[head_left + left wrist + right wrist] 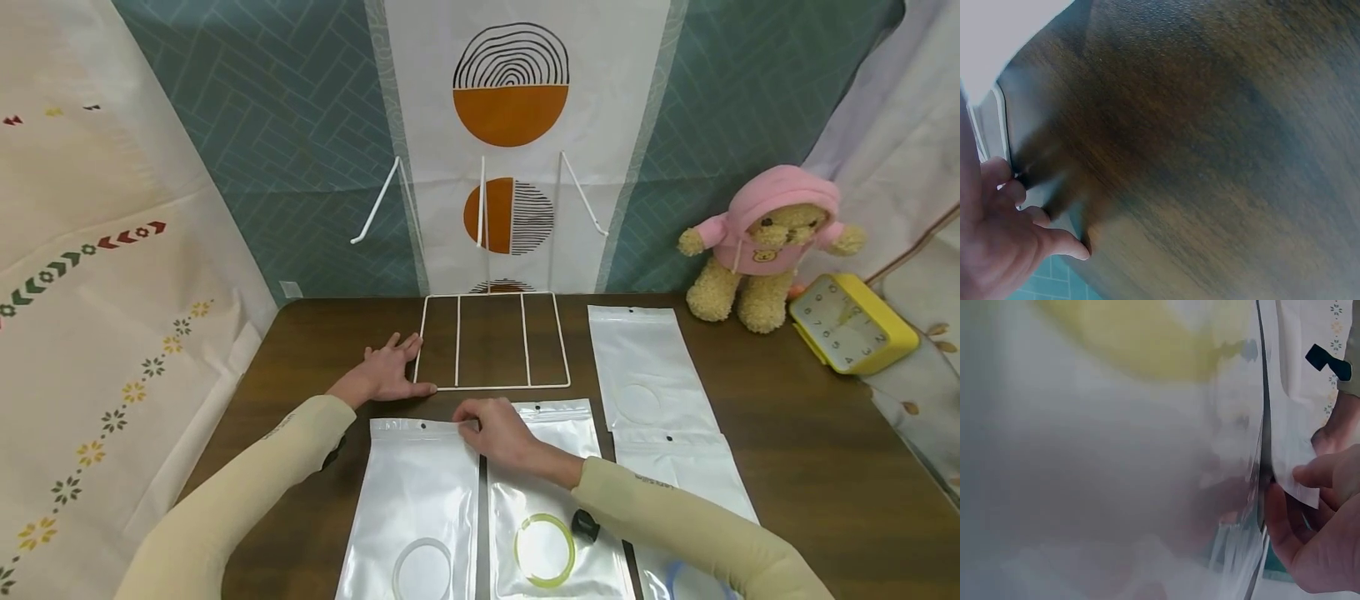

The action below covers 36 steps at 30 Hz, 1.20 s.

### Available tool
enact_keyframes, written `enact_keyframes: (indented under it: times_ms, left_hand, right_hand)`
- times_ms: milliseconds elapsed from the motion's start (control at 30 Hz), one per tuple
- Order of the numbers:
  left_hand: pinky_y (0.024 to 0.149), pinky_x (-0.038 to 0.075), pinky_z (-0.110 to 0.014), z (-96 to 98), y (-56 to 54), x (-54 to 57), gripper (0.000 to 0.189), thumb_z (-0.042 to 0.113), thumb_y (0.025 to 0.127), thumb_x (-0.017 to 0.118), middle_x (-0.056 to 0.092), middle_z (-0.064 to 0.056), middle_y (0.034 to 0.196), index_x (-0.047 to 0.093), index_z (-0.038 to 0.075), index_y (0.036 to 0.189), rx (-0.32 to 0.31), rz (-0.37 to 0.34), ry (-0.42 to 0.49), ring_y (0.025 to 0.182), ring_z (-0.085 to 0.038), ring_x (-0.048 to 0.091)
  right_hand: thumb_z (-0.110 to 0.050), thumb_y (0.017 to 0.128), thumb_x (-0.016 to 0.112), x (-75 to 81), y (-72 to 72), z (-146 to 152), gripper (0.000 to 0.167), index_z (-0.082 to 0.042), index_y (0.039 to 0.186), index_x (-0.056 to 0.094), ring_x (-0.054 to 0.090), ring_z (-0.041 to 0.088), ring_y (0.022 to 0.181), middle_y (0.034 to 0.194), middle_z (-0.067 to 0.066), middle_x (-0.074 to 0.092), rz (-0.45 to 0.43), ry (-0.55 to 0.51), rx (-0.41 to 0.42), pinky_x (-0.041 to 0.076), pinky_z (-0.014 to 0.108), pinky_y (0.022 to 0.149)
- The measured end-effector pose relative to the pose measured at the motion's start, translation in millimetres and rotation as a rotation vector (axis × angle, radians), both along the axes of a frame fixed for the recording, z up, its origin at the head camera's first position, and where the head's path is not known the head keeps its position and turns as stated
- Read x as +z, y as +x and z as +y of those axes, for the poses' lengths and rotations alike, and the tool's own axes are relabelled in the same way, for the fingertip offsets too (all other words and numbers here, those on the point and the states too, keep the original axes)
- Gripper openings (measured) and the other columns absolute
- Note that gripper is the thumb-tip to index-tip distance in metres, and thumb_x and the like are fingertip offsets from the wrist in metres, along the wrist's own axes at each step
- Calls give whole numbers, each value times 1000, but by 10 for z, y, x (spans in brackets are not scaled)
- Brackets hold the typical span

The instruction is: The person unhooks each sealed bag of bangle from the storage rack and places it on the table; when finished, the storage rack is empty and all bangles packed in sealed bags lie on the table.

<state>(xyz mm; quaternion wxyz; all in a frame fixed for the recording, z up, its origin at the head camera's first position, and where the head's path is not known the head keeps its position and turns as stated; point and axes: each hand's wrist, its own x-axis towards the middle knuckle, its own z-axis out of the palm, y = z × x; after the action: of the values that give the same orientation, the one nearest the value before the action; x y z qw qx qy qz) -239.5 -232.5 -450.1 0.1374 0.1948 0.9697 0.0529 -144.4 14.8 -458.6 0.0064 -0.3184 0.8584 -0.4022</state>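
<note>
My left hand (386, 372) rests with spread fingers on the table at the left side of a white wire rack (495, 387), its thumb at the near corner. In the left wrist view the fingertips touch down beside the white wire (1002, 119). My right hand (501, 433) pinches the top right corner of a silver zip bag (416, 492) between thumb and fingers. That bag lies flat and shows a pale ring. Under the right wrist lies a second silver bag (510, 550) with a yellow-green ring (567, 554).
Two more silver bags, an upper one (637, 358) and a lower one (686, 475), overlap on the right. A blue ring shows through the lower bag. A teddy bear (765, 250) and a yellow clock (855, 323) stand at the back right. White prongs (377, 200) rise behind the rack.
</note>
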Motion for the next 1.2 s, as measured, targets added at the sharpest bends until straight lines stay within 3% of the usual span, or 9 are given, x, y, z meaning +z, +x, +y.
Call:
enact_keyframes:
  times_ms: [200,400,1200]
  left_hand:
    - [98,26,-78,5,1,-1,103,68,87,59,20,-14,164,22,3,159,2,2,-4,147,-46,17]
    - [98,26,-77,18,-8,10,105,70,87,58,19,-14,164,21,4,159,-2,-6,-10,147,-46,16]
    - [97,26,-78,-5,-4,-15,104,69,87,60,20,-14,164,23,4,159,0,8,-3,146,-46,17]
  right_hand:
    - [-3,85,66,-1,-51,4,16,-12,94,77,66,10,76,86,-4,73,66,113,4,51,28,67]
    - [-7,86,67,9,-100,3,16,-14,97,77,68,15,83,90,-3,74,75,186,-8,52,33,67]
    - [-7,86,67,35,-164,-26,22,-15,103,78,68,17,98,102,-2,73,122,272,1,54,42,72]
